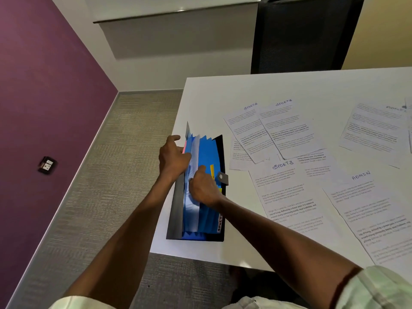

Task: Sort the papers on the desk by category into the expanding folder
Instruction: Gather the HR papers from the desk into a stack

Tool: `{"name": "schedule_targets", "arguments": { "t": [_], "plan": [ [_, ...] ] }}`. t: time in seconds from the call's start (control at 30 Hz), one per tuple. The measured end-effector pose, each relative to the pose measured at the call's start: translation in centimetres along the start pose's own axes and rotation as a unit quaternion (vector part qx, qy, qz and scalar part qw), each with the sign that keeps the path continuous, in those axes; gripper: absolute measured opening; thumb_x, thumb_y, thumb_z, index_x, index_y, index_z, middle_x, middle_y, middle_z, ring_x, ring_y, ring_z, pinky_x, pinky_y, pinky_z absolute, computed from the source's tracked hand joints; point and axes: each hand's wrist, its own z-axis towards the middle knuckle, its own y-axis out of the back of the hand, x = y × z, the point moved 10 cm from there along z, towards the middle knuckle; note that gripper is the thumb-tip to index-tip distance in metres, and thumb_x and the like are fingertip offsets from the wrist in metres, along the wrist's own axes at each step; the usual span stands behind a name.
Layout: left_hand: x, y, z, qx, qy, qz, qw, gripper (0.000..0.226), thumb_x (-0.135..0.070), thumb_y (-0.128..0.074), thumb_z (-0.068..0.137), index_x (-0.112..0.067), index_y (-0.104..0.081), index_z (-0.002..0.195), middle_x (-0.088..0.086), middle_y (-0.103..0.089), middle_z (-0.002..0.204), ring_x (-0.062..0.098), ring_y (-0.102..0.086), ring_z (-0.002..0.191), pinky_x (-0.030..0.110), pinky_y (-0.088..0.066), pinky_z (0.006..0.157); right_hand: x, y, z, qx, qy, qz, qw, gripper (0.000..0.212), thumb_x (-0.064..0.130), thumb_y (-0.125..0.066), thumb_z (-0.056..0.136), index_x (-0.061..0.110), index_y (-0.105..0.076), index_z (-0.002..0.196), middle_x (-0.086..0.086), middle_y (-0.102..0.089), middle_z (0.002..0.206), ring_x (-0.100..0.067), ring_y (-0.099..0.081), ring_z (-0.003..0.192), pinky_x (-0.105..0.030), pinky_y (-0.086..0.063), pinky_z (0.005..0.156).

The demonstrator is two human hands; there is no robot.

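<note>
A black expanding folder (219, 152) with blue pockets lies open near the left edge of the white desk (223, 92). A white paper (194, 150) stands partly inside one of its left pockets. My left hand (172, 156) grips the folder's left side and holds the pockets apart. My right hand (204, 188) pinches the white paper down in that pocket. Sheets headed SPORTS (287, 128) and ADMIN (365, 197) lie spread on the desk to the right of the folder.
A black office chair (305, 34) stands behind the desk's far edge. The folder's clasp tab (223, 177) sticks out on its right. The desk's left edge drops to grey carpet (124, 152), and a purple wall with a socket (47, 165) is at left.
</note>
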Motion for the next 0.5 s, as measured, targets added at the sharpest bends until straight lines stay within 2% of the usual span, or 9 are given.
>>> {"name": "schedule_targets", "arguments": {
  "t": [0.07, 0.13, 0.23, 0.3, 0.4, 0.5],
  "plan": [
    [0.1, -0.2, 0.1, 0.000, -0.002, 0.001, 1.000, 0.063, -0.007, -0.071, 0.081, -0.014, -0.046, 0.139, 0.008, -0.065, 0.101, 0.018, -0.058, 0.087, 0.031, -0.053, 0.080, 0.1, -1.2, 0.4, 0.039, 0.011, -0.048, 0.998, 0.038, 0.005, -0.058, 0.092, -0.004, -0.039, 0.123, -0.022, -0.060, 0.113, -0.031, -0.062, 0.096, -0.028, -0.040, 0.068],
    [0.1, -0.3, 0.1, 0.000, 0.000, -0.002, 1.000, 0.063, -0.007, -0.071, 0.081, -0.014, -0.046, 0.139, 0.006, -0.064, 0.100, 0.017, -0.057, 0.087, 0.029, -0.051, 0.079, 0.3, -1.6, 0.7, 0.051, 0.028, -0.091, 0.994, 0.038, 0.001, -0.060, 0.089, -0.007, -0.043, 0.123, -0.023, -0.058, 0.116, -0.033, -0.059, 0.104, -0.027, -0.038, 0.069],
    [0.3, -0.5, 0.0, -0.003, 0.002, 0.002, 1.000, 0.063, -0.006, -0.071, 0.081, -0.014, -0.046, 0.139, 0.005, -0.063, 0.094, 0.019, -0.060, 0.088, 0.028, -0.049, 0.078, 0.2, -2.2, 1.2, 0.057, 0.046, -0.107, 0.992, 0.035, -0.001, -0.057, 0.090, -0.008, -0.045, 0.122, -0.024, -0.057, 0.119, -0.034, -0.058, 0.106, -0.021, -0.032, 0.056],
    [0.7, -0.6, 0.0, -0.003, 0.008, 0.006, 1.000, 0.063, -0.005, -0.071, 0.081, -0.014, -0.047, 0.138, 0.009, -0.066, 0.100, 0.024, -0.064, 0.096, 0.031, -0.052, 0.082, -0.1, -2.5, 1.4, 0.063, 0.044, -0.090, 0.993, 0.034, 0.003, -0.055, 0.094, -0.008, -0.044, 0.124, -0.024, -0.057, 0.120, -0.033, -0.058, 0.106, -0.022, -0.030, 0.055],
    [0.5, -1.4, 0.1, 0.007, -0.004, 0.025, 1.000, 0.062, -0.005, -0.070, 0.081, -0.014, -0.047, 0.138, 0.014, -0.068, 0.112, 0.029, -0.065, 0.101, 0.037, -0.055, 0.087, -1.0, -1.9, 1.2, 0.050, 0.026, -0.062, 0.996, 0.035, 0.020, -0.049, 0.101, -0.004, -0.044, 0.125, -0.019, -0.057, 0.118, -0.028, -0.057, 0.100, -0.028, -0.035, 0.068],
    [-0.4, -2.8, 0.3, 0.011, -0.035, 0.057, 0.998, 0.056, -0.005, -0.068, 0.081, -0.012, -0.049, 0.133, 0.015, -0.066, 0.111, 0.032, -0.064, 0.101, 0.039, -0.054, 0.085, -2.4, 0.7, 0.7, -0.013, 0.025, -0.080, 0.996, 0.033, 0.030, -0.044, 0.102, 0.001, -0.049, 0.118, -0.016, -0.061, 0.108, -0.025, -0.058, 0.093, -0.032, -0.038, 0.071]
  ]
}}
